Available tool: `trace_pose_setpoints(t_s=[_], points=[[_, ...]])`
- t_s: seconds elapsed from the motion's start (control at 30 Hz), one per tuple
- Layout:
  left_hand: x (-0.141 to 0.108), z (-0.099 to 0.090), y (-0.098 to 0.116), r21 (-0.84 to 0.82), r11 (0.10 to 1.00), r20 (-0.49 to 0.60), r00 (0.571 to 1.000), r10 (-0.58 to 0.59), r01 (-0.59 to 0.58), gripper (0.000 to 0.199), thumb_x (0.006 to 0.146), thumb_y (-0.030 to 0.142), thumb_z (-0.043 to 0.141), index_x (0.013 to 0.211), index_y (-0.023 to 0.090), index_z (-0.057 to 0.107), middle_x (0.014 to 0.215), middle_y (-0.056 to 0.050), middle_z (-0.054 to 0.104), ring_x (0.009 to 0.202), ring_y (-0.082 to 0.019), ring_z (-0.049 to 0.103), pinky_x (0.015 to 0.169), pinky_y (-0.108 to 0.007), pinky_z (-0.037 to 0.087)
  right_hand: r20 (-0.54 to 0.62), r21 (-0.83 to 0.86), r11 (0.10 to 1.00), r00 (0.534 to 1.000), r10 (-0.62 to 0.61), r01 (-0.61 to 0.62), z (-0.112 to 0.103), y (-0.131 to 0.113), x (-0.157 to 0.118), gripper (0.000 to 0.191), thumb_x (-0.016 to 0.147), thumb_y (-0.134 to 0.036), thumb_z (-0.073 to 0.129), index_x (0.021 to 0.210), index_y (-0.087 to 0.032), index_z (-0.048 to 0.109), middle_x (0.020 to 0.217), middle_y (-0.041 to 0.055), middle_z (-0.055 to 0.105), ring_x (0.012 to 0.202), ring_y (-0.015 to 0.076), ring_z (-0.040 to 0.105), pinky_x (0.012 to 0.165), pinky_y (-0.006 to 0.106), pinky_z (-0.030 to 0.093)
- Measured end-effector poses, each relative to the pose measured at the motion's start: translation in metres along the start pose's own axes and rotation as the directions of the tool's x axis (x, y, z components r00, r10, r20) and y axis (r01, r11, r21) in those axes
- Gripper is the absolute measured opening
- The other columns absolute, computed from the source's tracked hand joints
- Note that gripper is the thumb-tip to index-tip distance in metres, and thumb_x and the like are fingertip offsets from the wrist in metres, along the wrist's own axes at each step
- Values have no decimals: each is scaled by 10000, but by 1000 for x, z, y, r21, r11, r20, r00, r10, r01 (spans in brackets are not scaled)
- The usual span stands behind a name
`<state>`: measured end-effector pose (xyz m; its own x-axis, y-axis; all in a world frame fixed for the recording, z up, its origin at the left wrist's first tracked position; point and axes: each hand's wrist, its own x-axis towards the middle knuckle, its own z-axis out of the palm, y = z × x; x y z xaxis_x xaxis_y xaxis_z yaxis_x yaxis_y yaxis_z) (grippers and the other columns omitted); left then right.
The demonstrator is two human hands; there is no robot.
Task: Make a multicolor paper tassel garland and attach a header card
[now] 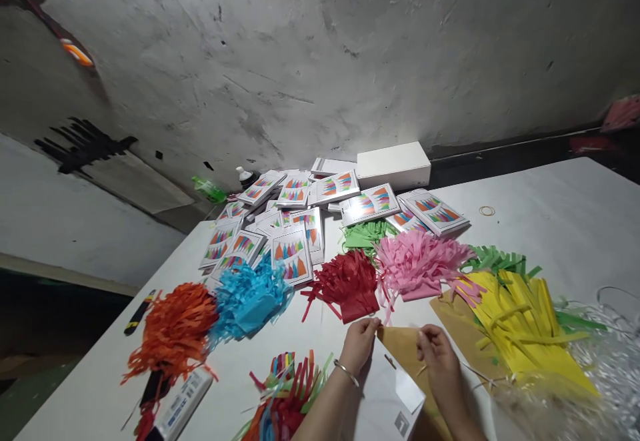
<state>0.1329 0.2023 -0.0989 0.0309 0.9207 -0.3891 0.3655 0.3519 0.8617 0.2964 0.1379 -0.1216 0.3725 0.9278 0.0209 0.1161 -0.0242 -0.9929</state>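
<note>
My left hand (359,351), with a bangle on the wrist, is closed at the top corner of a flat white box (383,394) with a hanging slot. Beneath the box lies a brown paper sheet (403,344). My right hand (443,367) is closed to the right of the box, over the brown paper; what its curled fingers hold, if anything, I cannot make out. A bundle of multicoloured paper fringe (287,394) lies left of my left forearm. Just beyond my hands are red fringe (353,284) and pink fringe (420,264).
Printed flat boxes (293,254) are heaped at the back, near a plain white carton (393,164). Orange fringe (175,331) and blue fringe (253,297) lie left, yellow fringe (525,327) right. A cutter knife (139,313) and a small white box (183,404) are at left.
</note>
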Motion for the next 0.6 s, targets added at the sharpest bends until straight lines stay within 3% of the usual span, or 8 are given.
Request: trace_pose_setpoints(t_s=[0.1,0.17,0.23,0.33,0.4,0.47,0.53,0.6], points=[[-6,-13,20,51,997,-63,996,61,-58,485,826,564,506,879,139,733,899,-106,746,908,-279,636,854,-362,431,63,50,997,996,57,-60,-8,-10,-11,453,824,-412,615,1232,-284,466,797,-10,728,661,211,708,621,331,601],[-16,-24,37,75,993,-66,993,97,-92,474,849,542,496,956,145,732,1000,-128,746,984,-287,630,901,-368,423,147,50,995,986,74,-82,-6,-17,-23,619,720,-392,715,1272,-301,452,813,-13,743,725,227,727,687,348,612],[-32,-40,56,83,989,-1,992,126,-125,426,813,529,583,982,169,737,1003,-106,754,956,-271,638,879,-350,443,179,54,993,980,92,-103,-2,-26,-32,597,709,-389,717,1249,-303,476,753,-27,725,734,228,726,712,351,608],[-65,-72,81,76,983,168,974,151,-166,367,674,471,773,898,181,755,842,-46,756,769,-219,634,726,-293,470,191,137,986,979,71,-98,-1,-45,-38,524,768,-412,678,1239,-308,475,721,-30,698,716,225,716,693,354,610],[-91,-94,92,65,978,208,961,183,-200,325,679,458,784,825,170,742,745,-21,718,693,-185,595,645,-257,444,154,122,993,988,-23,4,-7,-65,-38,444,774,-425,685,1183,-323,546,827,13,701,730,233,704,633,356,613],[-117,-114,98,41,968,158,958,240,-249,310,744,471,739,790,166,715,680,-3,662,650,-157,548,598,-234,406,-2,-27,978,979,-205,205,-16,-93,-40,273,771,-423,693,1024,-327,662,964,68,669,814,259,688,601,370,609],[-141,-130,102,-15,957,69,955,290,-290,319,777,487,715,794,169,691,644,14,612,615,-138,507,563,-221,376,-91,-181,896,900,-426,406,-23,-126,-48,112,787,-381,683,885,-334,711,1008,86,645,899,275,668,630,374,609],[-164,-143,102,-120,946,-24,954,300,-301,337,774,509,717,813,178,670,649,19,601,608,-135,506,549,-217,379,67,-142,814,825,-561,564,-22,-161,-61,73,825,-310,648,862,-343,701,925,60,671,877,252,672,670,349,605]])
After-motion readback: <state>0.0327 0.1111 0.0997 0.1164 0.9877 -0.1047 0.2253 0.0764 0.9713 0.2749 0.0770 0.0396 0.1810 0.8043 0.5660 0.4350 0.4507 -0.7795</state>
